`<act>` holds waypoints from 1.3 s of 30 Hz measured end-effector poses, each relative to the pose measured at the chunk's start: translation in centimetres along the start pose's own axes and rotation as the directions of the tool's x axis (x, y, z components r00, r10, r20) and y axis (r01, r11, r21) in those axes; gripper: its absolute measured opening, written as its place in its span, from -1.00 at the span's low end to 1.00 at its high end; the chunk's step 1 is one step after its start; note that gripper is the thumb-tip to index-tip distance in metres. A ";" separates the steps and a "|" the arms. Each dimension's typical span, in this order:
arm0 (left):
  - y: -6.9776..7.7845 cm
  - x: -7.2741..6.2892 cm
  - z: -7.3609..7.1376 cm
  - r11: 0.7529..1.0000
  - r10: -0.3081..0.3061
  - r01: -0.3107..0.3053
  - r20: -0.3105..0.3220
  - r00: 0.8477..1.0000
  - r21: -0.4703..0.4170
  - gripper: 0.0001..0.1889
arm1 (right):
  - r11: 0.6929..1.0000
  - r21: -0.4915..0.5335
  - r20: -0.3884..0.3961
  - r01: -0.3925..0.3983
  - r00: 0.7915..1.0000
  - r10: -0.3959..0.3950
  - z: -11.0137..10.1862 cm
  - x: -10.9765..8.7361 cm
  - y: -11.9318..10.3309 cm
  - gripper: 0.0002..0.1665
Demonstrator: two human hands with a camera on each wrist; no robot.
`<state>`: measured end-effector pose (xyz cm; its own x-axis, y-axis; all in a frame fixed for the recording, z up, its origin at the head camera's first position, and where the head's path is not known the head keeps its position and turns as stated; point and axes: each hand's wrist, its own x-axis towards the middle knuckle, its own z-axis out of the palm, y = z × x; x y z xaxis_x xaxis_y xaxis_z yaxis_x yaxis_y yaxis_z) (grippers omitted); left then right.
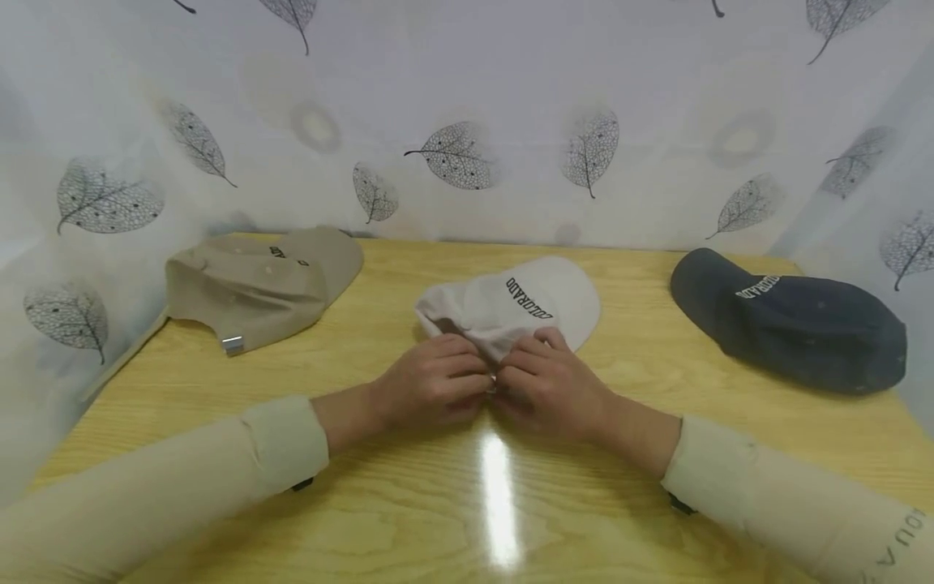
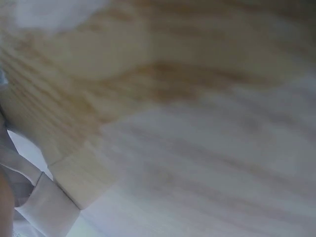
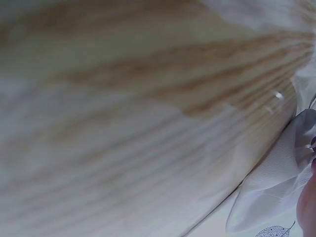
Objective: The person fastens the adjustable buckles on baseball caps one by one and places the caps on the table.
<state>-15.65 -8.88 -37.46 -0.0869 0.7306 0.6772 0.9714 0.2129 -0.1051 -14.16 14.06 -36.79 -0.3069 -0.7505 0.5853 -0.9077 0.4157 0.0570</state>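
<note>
A pale baseball cap (image 1: pixel 490 298) with dark COLORADO lettering lies mid-table, its brim pointing to the back right. At its near back edge, my left hand (image 1: pixel 436 380) and right hand (image 1: pixel 550 388) meet, fingers curled and pinching the cap's strap. A small shiny bit of metal shows between the fingertips. In the left wrist view the pale strap (image 2: pixel 49 207) stands out beside a sliver of finger. The right wrist view has folded cap cloth (image 3: pixel 271 177) next to a fingertip (image 3: pixel 308 207). My hands hide most of the strap.
A tan cap (image 1: pixel 251 276) with a metal strap clasp lies at the back left of the wooden table (image 1: pixel 379 503). A dark navy cap (image 1: pixel 810 324) lies at the right. Behind the table hangs a white leaf-print curtain (image 1: pixel 511 73).
</note>
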 end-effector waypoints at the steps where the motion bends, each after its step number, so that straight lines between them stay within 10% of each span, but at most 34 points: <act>1: 0.0 0.0 0.0 1.000 0.001 -0.001 0.000 1.000 0.004 -0.84 | 1.000 0.000 0.001 0.000 1.000 0.000 0.0 0.0 0.0 -0.76; 39: 0.0 0.1 -0.1 1.000 0.009 -0.010 0.023 1.000 0.022 -0.82 | 1.000 0.019 0.000 0.003 1.000 -0.003 0.0 0.1 0.0 -0.82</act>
<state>-15.65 -8.89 -37.34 -0.0832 0.7474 0.6591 0.9671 0.2201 -0.1276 -14.19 14.01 -36.69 -0.3047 -0.7518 0.5848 -0.9138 0.4038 0.0429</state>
